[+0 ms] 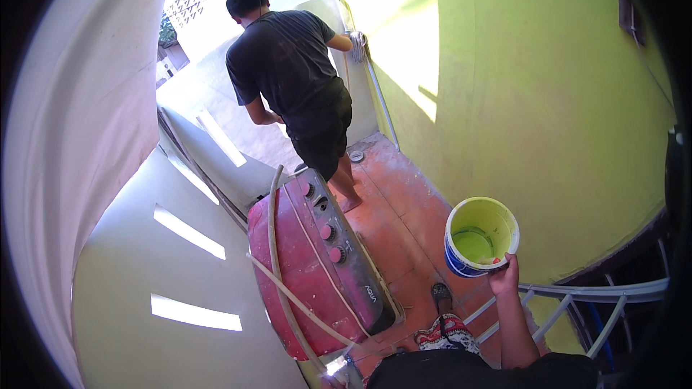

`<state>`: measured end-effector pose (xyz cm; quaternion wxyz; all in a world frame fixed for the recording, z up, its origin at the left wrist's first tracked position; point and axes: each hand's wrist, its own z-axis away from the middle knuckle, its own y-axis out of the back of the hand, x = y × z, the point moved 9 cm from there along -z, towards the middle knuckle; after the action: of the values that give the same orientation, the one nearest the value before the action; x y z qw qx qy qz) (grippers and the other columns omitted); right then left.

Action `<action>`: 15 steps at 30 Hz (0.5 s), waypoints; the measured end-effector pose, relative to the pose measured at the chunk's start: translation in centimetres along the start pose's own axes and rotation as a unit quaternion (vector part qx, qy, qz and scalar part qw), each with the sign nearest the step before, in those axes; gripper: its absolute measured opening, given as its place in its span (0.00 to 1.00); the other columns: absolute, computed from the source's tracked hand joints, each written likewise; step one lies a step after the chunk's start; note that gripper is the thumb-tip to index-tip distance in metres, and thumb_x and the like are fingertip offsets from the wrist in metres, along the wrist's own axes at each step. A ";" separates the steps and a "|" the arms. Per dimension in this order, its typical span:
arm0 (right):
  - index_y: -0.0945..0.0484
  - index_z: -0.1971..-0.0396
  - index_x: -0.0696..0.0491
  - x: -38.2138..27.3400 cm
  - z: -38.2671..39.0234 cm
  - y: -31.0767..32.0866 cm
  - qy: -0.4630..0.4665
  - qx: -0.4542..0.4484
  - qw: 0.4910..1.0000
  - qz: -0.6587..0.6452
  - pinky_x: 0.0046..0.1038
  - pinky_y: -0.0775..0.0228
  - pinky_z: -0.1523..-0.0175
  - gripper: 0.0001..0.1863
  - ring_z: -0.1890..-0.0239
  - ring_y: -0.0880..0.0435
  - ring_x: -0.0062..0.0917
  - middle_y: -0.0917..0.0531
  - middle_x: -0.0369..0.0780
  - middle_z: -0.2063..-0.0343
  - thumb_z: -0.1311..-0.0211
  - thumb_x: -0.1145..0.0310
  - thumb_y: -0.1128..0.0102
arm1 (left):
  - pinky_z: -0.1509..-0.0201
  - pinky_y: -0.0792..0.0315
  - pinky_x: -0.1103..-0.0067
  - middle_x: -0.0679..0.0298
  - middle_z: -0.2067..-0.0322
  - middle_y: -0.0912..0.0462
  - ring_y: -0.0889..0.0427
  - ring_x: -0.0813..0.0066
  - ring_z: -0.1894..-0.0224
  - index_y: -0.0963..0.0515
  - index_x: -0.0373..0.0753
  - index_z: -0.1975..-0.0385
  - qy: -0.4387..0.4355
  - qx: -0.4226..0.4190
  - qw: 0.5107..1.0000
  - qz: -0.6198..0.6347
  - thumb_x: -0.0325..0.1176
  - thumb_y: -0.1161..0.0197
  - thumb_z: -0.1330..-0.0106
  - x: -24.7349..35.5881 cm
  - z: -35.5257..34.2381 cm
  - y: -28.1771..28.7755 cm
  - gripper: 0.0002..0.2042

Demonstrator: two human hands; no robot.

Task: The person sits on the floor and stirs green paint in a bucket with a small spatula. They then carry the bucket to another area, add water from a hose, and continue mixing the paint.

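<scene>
My right hand (504,279) grips the rim of a paint bucket (461,263) at the right, its fingers closed over the near edge. The bucket is white and blue outside and tilted so that its inside shows, coated with yellow-green paint. Some of that paint lies at the bottom. A small reddish spot shows on the rim beside my fingers. Of my left hand nothing can be made out. Left of the bucket stands an old red washing machine (303,274) with a dark knob panel, grey hoses (275,245) lying across it.
Ahead, a person (288,79) in dark clothes faces the white wall, one hand by a coiled hose (358,47). A yellow-green wall (548,101) rises on the right. White metal railing (598,292) stands close to my right arm. Red tiles (393,209) cover the floor. White cloth (79,101) hangs left.
</scene>
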<state>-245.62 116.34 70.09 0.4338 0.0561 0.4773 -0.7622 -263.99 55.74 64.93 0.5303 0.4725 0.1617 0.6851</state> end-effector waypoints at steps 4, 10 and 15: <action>0.32 0.42 0.50 -1.7 -4.9 -3.3 -0.008 -0.003 0.999 0.036 0.41 0.30 0.42 0.28 0.45 0.24 0.33 0.24 0.39 0.45 0.42 0.58 0.41 | 0.60 0.23 0.62 0.43 0.63 0.17 0.15 0.53 0.62 0.26 0.25 0.54 0.077 -0.012 0.995 -0.059 0.44 0.46 0.31 4.5 -1.4 4.1 0.23; 0.32 0.40 0.52 -4.5 -10.3 -6.2 -0.050 -0.046 0.995 0.067 0.43 0.30 0.39 0.27 0.43 0.24 0.34 0.24 0.41 0.44 0.41 0.63 0.43 | 0.62 0.24 0.61 0.41 0.62 0.17 0.15 0.54 0.63 0.23 0.24 0.55 0.239 -0.028 0.969 -0.061 0.48 0.49 0.30 14.0 -2.1 12.3 0.26; 0.32 0.41 0.55 -6.9 -13.8 -8.2 -0.075 -0.075 0.989 0.099 0.42 0.32 0.37 0.26 0.42 0.24 0.34 0.24 0.42 0.43 0.41 0.67 0.45 | 0.62 0.22 0.78 0.50 0.63 0.16 0.14 0.67 0.63 0.35 0.30 0.41 0.042 -0.059 0.963 0.258 0.35 0.60 0.22 33.3 -4.8 11.0 0.18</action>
<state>-251.71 132.62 71.67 0.5445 0.0130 0.4912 -0.6798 -273.92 82.12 86.35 0.3555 0.4369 0.0154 0.8261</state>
